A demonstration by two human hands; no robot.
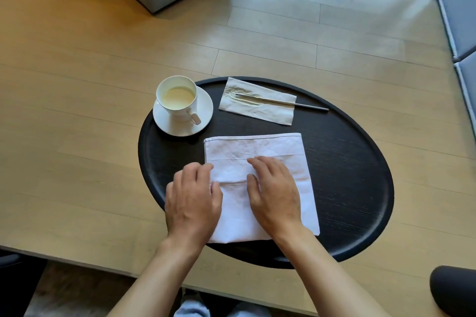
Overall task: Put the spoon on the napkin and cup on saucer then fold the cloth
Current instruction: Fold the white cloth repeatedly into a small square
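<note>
1. A cup (177, 96) of pale milky drink stands on a white saucer (203, 118), well beyond the left fingertips and a little to their left, at the far left of a round black tray (360, 188). The china is rigid and would break if dropped. The drink sits well below the rim. This part of the task looks done.

2. The left hand (192, 201) lies palm down at the left edge of a white cloth (257, 147). Its fingers (203, 170) are loosely spread and slightly curled. The tips rest on the cloth's left border, and the thumb presses on a raised crease. It grips nothing that can be seen.

3. The cloth lies flat on the tray under both hands, already folded at least once, with a hemmed edge on the far side of the fingers. It looks thin, soft and light. My guess is that it will slide on the smooth tray unless it is pinned. Corners or the folded edge seem the best places to pinch.

4. The right hand (274, 193) rests flat on the middle of the cloth, fingers extended and close together. It presses down and holds nothing.

5. Beyond the right fingertips, a paper napkin (270, 113) lies on the tray with a slim metal spoon (283, 101) on it. The handle overhangs the napkin's right edge. This part also looks done.
</note>
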